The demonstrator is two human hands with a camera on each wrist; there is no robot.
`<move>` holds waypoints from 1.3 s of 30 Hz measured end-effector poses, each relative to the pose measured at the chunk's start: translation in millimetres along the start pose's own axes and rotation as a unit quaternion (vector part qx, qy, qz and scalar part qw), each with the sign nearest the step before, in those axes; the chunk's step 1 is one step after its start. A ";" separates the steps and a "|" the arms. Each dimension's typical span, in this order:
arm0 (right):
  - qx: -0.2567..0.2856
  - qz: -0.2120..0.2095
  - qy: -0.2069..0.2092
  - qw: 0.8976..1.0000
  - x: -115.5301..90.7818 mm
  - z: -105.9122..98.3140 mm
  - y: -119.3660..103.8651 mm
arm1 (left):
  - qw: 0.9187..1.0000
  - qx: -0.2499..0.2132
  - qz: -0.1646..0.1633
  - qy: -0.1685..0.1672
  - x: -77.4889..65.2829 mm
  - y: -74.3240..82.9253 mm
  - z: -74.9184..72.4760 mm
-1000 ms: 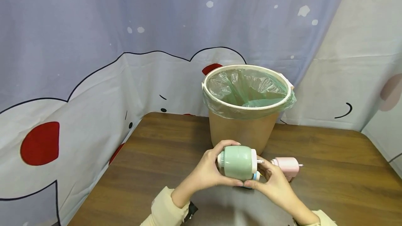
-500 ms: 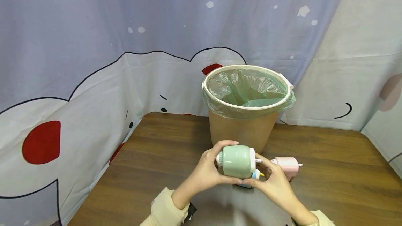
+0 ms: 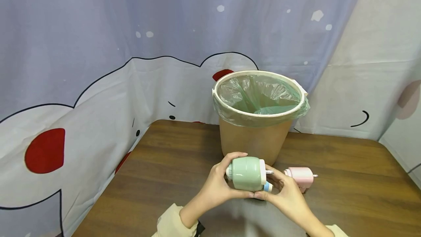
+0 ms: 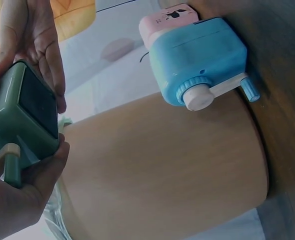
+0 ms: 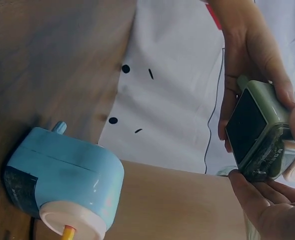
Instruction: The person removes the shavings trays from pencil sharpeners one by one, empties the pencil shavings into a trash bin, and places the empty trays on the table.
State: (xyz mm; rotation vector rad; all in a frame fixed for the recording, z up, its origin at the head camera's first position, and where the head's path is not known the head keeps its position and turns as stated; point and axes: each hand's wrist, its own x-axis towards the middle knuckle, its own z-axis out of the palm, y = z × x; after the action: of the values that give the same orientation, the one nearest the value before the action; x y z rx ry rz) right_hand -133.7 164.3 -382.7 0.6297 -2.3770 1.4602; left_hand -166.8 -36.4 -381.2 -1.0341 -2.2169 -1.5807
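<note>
Both hands hold a green crank pencil sharpener [image 3: 247, 174] off the table, in front of the bin. My left hand [image 3: 219, 184] grips its crank end, thumb below and fingers over the top. At the white front with the metal clip, my right hand [image 3: 289, 196] supports it, thumb underneath. The dark base [image 5: 246, 129] faces the camera in the right wrist view. Behind it stands a blue pencil sharpener [image 4: 202, 60], mostly hidden in the head view, with a yellow stick end [image 5: 68, 233] poking from its front. A pink pencil sharpener [image 3: 302, 177] stands to the right.
A tan bin [image 3: 251, 140] with a green plastic liner [image 3: 256, 90] stands on the wooden table [image 3: 184, 149] just beyond the hands. A printed curtain [image 3: 181, 17] hangs along the back and left.
The green pencil sharpener has shifted slightly left in both hands, which keep their hold. The head view has tilted a little, so the scene sits lower. The other sharpeners stay put.
</note>
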 end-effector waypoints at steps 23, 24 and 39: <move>-0.028 -0.005 0.012 1.000 -0.2 -1.2 2.4 | 1.000 0.010 -0.026 -0.003 -1.5 8.7 1.5; -0.024 -0.004 0.009 1.000 0.2 -1.7 2.7 | 1.000 0.009 -0.027 -0.006 -1.5 8.6 1.3; -0.013 0.008 -0.005 1.000 2.8 -2.6 3.1 | 0.999 -0.003 -0.023 -0.031 5.4 2.2 -6.7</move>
State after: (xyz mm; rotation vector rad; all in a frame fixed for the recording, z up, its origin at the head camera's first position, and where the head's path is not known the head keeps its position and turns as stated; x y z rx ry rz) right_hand -137.7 167.2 -382.7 0.6142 -2.4089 1.4348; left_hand -170.7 -39.9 -373.9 -1.0556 -2.2928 -1.5969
